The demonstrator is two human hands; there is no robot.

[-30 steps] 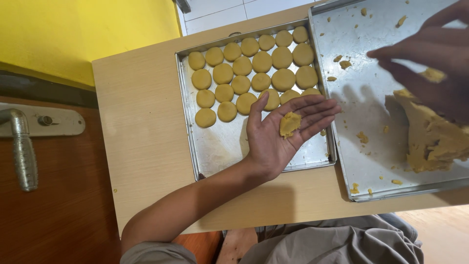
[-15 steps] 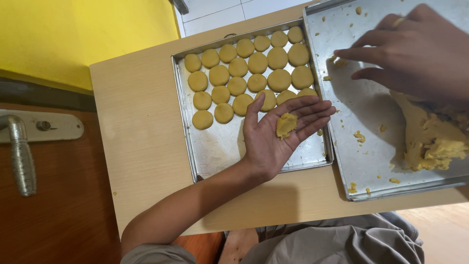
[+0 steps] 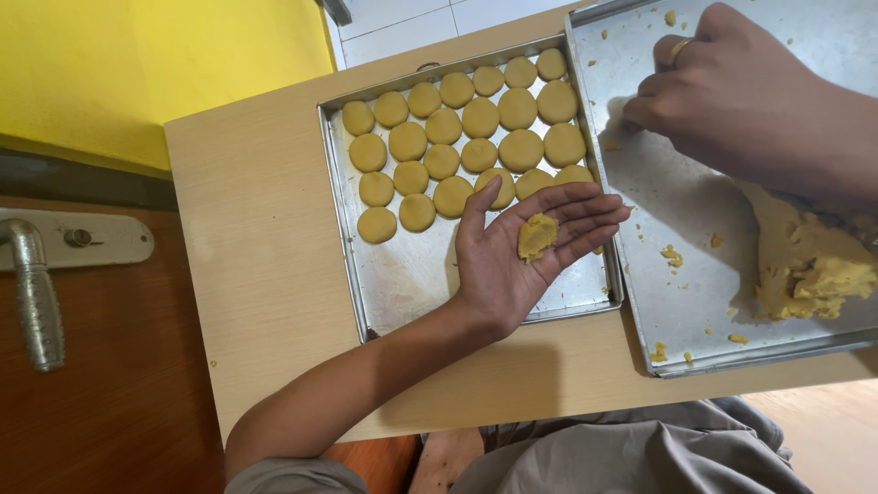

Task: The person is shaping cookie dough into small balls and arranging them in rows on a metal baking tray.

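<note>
My left hand [image 3: 526, 261] lies flat, palm up, cradling a dough lump [image 3: 537, 234]; at two o'clock my right hand [image 3: 745, 96] curls, pinching crumbs on the tray [image 3: 677, 302].

Single head view, steeply down, close over table [image 3: 274, 274].

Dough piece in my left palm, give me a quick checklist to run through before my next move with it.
1. Dough piece resting securely on the open left hand: ok, it lies at the base of the fingers, palm up.
2. Free space on the cookie tray: ok, the near part is bare metal.
3. Shaped rounds kept apart from the left hand: not ok, the fingertips hover over the nearest ones.
4. Right hand free: not ok, it is busy over the second tray, fingers bent down.
5. More dough on hand: ok, a dough mass lies on the second tray.
6. What the right hand has pinched: cannot tell.
</note>
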